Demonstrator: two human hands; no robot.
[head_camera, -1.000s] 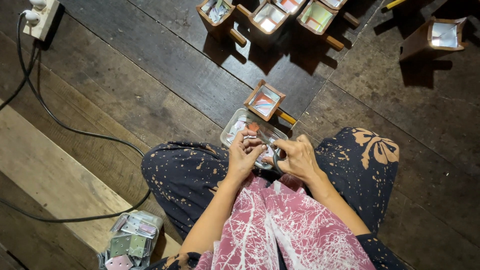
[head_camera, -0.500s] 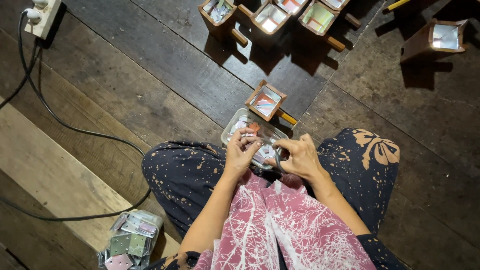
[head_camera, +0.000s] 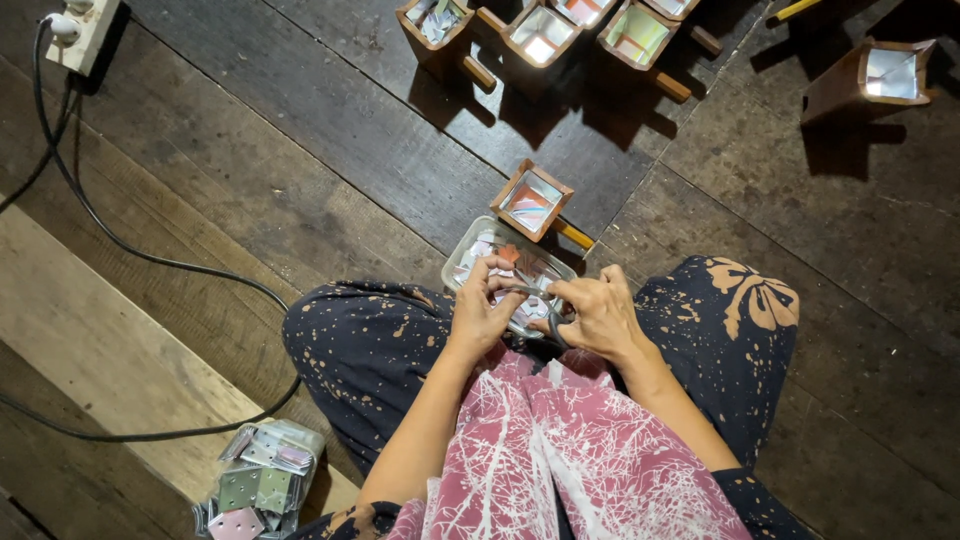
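Left hand (head_camera: 483, 312) pinching small piece over clear tray (head_camera: 470, 250) on lap. Right hand (head_camera: 598, 318) gripping scissors (head_camera: 548, 312). Piece likely thin, light, sharp-edged; holding at edges advisable.

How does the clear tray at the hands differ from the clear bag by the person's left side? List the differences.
1. The clear tray is a rigid, open container; the clear bag is soft and crumpled.
2. The tray lies between the knees under the left hand and right hand; the bag lies untouched, apart from both hands.
3. The tray sits beside a small wooden box; the bag lies alone.

Both hold small flat colourful pieces.
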